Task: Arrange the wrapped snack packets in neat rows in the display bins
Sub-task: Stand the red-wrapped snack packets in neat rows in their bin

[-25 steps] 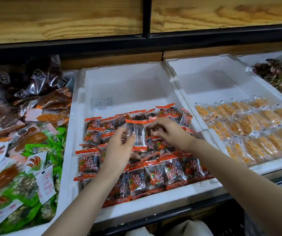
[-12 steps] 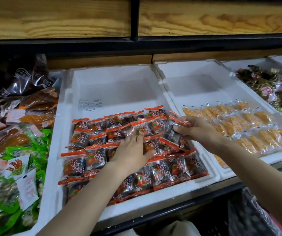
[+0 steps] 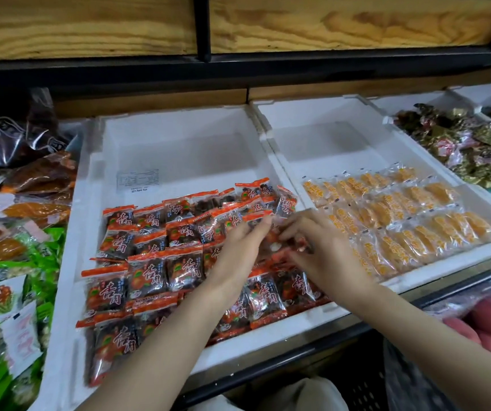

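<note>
At the bin's right edge: we have both hands over the packets [image 3: 149, 268], which fill the front half of the white foam bin [image 3: 179, 137] in overlapping rows. The back half shows bare floor.
Left hand: our left hand [image 3: 238, 247] lies with its fingers fairly straight and together, tips touching packets toward the back right. It grips nothing that we can see.
Right hand: our right hand [image 3: 324, 253] has bent, spread fingers just beside the left fingertips. Motion blur hides whether it pinches a packet or only nudges one, so we cannot tell.
Step, as we judge it: squaring up the rows near the right edge.
Risk, slipping rows: the wrappers look glossy and the bin seems to slope toward us. A push from either hand could slide the overlapped rows toward the front edge and undo them.
Risk, back right corner: the packets there sit skewed against the wall. A brush of our fingers could tip them over into the right bin [image 3: 327, 134], among the orange packets [image 3: 401, 221].
Risk, forearms: both arms cross the front rows, and a low wrist could drag packets out over the front rim.
Risk, crushing: pressing down with the flat left hand could crumple a wrapper.
</note>
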### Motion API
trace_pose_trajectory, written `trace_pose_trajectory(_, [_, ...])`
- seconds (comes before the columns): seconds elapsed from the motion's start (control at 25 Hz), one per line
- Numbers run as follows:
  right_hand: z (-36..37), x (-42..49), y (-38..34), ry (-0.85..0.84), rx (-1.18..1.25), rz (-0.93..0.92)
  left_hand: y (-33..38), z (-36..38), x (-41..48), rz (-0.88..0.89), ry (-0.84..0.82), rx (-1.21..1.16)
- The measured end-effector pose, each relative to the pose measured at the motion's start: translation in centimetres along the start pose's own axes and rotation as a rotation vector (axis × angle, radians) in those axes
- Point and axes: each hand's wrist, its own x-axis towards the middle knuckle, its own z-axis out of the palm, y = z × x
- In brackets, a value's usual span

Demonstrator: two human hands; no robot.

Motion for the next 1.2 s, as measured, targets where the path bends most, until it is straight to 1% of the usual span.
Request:
trace_pose_trajectory(0.04, [0.4, -0.7, 0.3, -0.08, -0.035, -0.047, -0.2, -0.1, 0.1, -0.034, 0.031, -0.065])
trace_pose_trajectory(0.08, [0.5, -1.1, 0.5, -0.131, -0.031, -0.048, -0.4, -0.3, 0.1, -0.061, 0.052, -0.095])
trace_pose_trajectory(0.12, [0.4, -1.3, 0.6, -0.133, 0.011, -0.006, -0.8, -0.6, 0.2, -0.077, 0.067, -0.099])
trace_pose_trajectory(0.16, [0.1, -1.3, 0.3, -0.094, 0.082, 0.088, -1.0, -1.0, 0.4, -0.075, 0.078, -0.085])
trace_pose_trajectory(0.24, [-0.4, -1.0, -0.3, -0.01, 0.29, 0.336, -1.2, -1.4, 0.6, -0.027, 0.081, -0.009])
trace_pose_trajectory(0.32, [-0.6, -0.3, -0.5, -0.046, 0.44, 0.504, -1.3, -1.1, 0.6, 0.069, 0.068, 0.148])
trace_pose_trajectory(0.4, [-1.0, 0.6, -0.1, -0.118, 0.476, 0.559, -1.3, -0.5, 0.9, 0.225, 0.075, 0.359])
trace_pose_trajectory(0.44, [-1.3, 1.1, 0.2, -0.122, 0.445, 0.572, -1.3, -0.4, 1.0, 0.295, 0.075, 0.504])
trace_pose_trajectory(0.48, [-1.6, 1.7, 0.9, -0.092, 0.392, 0.59, -1.4, -0.4, 1.2, 0.35, 0.073, 0.695])
trace_pose_trajectory(0.52, [-1.9, 2.4, 2.0, -0.047, 0.303, 0.602, -1.6, -0.6, 1.5, 0.367, 0.058, 0.915])
trace_pose_trajectory(0.56, [-2.1, 3.0, 3.0, -0.029, 0.191, 0.608, -1.8, -0.9, 1.7, 0.354, 0.039, 1.121])
trace_pose_trajectory(0.6, [-2.0, 3.5, 4.0, -0.065, 0.072, 0.608, -2.3, -1.3, 1.8, 0.316, 0.009, 1.27])
trace_pose_trajectory(0.64, [-1.7, 3.9, 4.8, -0.147, -0.01, 0.611, -2.8, -1.6, 1.8, 0.277, -0.027, 1.366])
trace_pose_trajectory(0.68, [-1.1, 4.2, 5.5, -0.246, -0.033, 0.617, -3.3, -1.7, 1.7, 0.257, -0.045, 1.42])
trace_pose_trajectory(0.72, [-0.4, 4.3, 5.9, -0.337, -0.03, 0.62, -3.7, -1.7, 1.5, 0.264, -0.046, 1.448])
trace_pose_trajectory(0.76, [0.2, 4.3, 6.0, -0.394, -0.029, 0.608, -4.0, -1.6, 1.4, 0.288, -0.03, 1.463])
trace_pose_trajectory(0.8, [0.6, 4.4, 5.8, -0.417, -0.037, 0.585, -4.2, -1.6, 1.3, 0.311, -0.007, 1.471])
trace_pose_trajectory(0.96, [1.8, 4.0, 4.9, -0.396, -0.138, 0.456, -4.9, -1.4, 0.9, 0.33, 0.058, 1.524])
trace_pose_trajectory(1.08, [1.8, 2.6, 4.7, -0.279, -0.248, 0.32, -5.0, -1.0, 0.7, 0.361, 0.095, 1.497])
trace_pose_trajectory(1.12, [1.2, 2.4, 4.9, -0.238, -0.281, 0.31, -4.7, -0.8, 0.8, 0.394, 0.075, 1.489])
trace_pose_trajectory(1.16, [0.5, 2.4, 5.2, -0.244, -0.32, 0.32, -4.5, -0.7, 1.1, 0.423, 0.032, 1.489])
trace_pose_trajectory(1.2, [-0.3, 2.6, 5.8, -0.318, -0.35, 0.345, -4.3, -0.6, 1.5, 0.434, -0.023, 1.502])
